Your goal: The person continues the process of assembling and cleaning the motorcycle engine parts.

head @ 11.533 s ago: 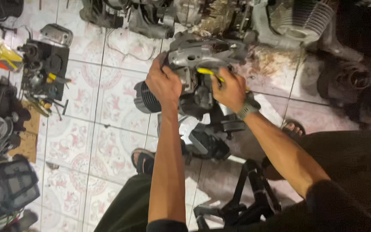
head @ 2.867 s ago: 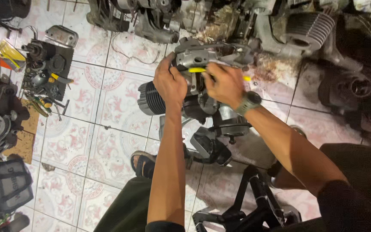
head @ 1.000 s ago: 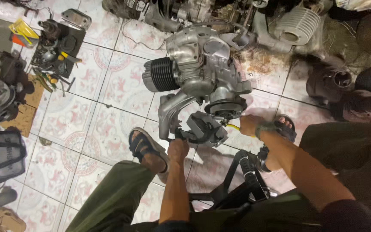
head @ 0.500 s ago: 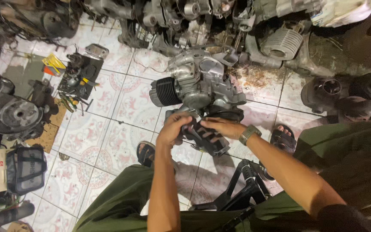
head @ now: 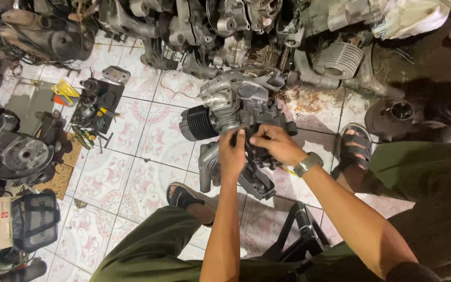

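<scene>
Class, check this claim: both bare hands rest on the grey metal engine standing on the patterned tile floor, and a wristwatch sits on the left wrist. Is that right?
One detail is wrong. The head view shows the wristwatch on the right wrist, not the left. The rest holds: left hand and right hand both rest on the grey metal engine standing on the patterned tile floor.

light: bright overhead, tiles glare | shadows: dark at right | focus: mostly sharp
</scene>
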